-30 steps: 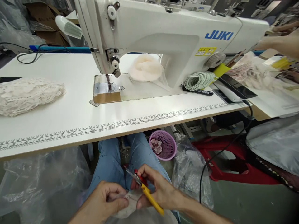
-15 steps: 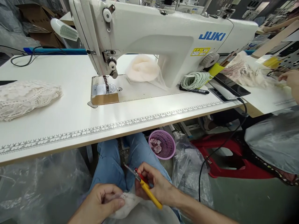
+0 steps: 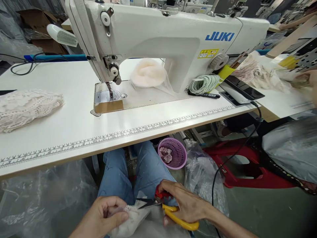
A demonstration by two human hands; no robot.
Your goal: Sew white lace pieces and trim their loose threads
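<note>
Over my lap, my left hand point(image 3: 106, 213) pinches the edge of a sheer white fabric point(image 3: 132, 219) between thumb and fingers. My right hand point(image 3: 182, 203) grips a pair of scissors point(image 3: 173, 215) with one red and one yellow handle. Their dark blades are parted and point left, right at the fabric edge beside my left fingertips. Whether the blades touch the cloth I cannot tell. The rest of the fabric hangs down over my knees and runs out of the frame at the bottom.
A white sewing machine point(image 3: 153, 29) stands on the table point(image 3: 74, 122) ahead. Lace fabric point(image 3: 27, 107) lies at left, pale mesh point(image 3: 148, 74) under the machine arm, a green cord coil point(image 3: 204, 84) at right. Below are a purple basket point(image 3: 179, 153) and a red stool point(image 3: 262, 170). A co-worker's hand shows far right.
The scissors have swung round in my right hand, from pointing up and left to lying across the fabric edge, with their blades now apart. My left hand has hardly moved.
</note>
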